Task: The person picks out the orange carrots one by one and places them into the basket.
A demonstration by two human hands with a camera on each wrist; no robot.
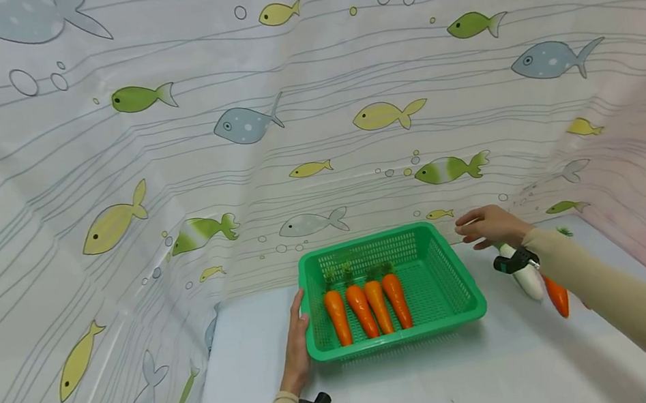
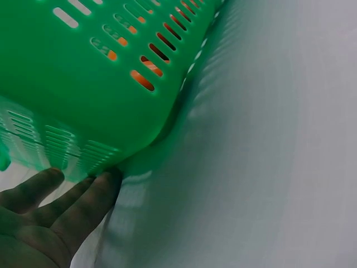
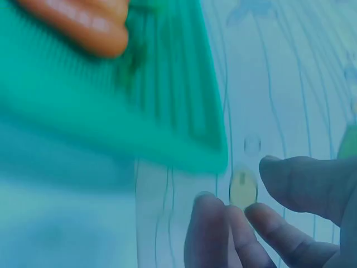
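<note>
Green basket (image 1: pixel 428 290), on table (image 1: pixel 387 392): four carrots (image 1: pixel 361 310) side by side inside; left hand (image 1: pixel 297 332), fingers extended, touching its left side, likely steadying it; right hand (image 1: pixel 490 226), empty, fingers parted, near far right corner; white radish (image 1: pixel 531 282), loose carrot (image 1: pixel 557 297) outside, perhaps kept within reach; no legible writing

Carrots (image 1: pixel 377 307) in basket (image 1: pixel 398 337), radish (image 1: pixel 529 280) right of it
</note>
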